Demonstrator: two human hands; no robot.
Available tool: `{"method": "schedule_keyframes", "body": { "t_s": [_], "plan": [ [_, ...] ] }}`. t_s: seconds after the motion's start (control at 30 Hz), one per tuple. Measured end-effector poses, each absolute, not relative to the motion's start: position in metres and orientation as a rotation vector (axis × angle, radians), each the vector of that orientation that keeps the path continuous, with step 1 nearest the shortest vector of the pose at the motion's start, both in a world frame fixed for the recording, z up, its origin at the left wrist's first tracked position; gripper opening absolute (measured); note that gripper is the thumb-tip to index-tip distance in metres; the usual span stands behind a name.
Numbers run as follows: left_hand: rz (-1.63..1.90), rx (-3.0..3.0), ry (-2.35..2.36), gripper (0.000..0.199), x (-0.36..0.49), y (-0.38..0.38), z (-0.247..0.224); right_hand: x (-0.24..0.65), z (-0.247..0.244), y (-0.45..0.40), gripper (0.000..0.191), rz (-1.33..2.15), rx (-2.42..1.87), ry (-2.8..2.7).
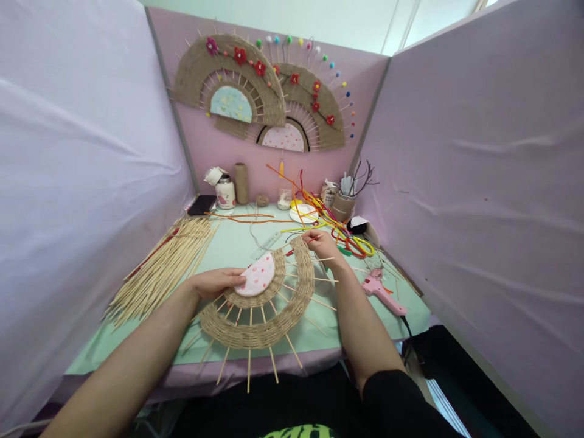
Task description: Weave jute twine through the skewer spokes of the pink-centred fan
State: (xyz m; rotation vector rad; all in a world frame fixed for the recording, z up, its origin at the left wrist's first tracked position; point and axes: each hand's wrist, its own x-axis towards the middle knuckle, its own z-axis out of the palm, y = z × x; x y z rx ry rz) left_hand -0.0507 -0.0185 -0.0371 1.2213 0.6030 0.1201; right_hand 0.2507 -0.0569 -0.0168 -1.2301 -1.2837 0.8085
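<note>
- Fan, half-round, long axis running near-left to far-right.
- Left hand pinches its dotted centre.
- Right hand, nearer the far-right end, pinches something red (unclear what).

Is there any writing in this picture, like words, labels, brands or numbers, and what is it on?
Nothing reads with certainty.
Green lettering on the black shirt: cut off by the picture's lower edge, not readable.
Dark marks on the pale can at the back right: too small to read.
Markings on the clear ruler: too faint to read.
</note>
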Motion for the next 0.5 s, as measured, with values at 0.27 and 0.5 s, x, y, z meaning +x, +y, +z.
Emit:
{"method": "schedule_keyframes", "body": {
  "t_s": [0.27, 0.5],
  "plan": [
    [-0.189, 1.300, 0.502, 0.043, -0.050, -0.022, -0.034, 0.276, -0.014, -0.068, 0.024, 1.219, -1.148, -1.264],
    [-0.296, 1.426, 0.515, 0.046, -0.044, -0.028, -0.023, 0.295, -0.011, -0.077, 0.025, 1.190, -1.186, -1.338]
  ]
}}
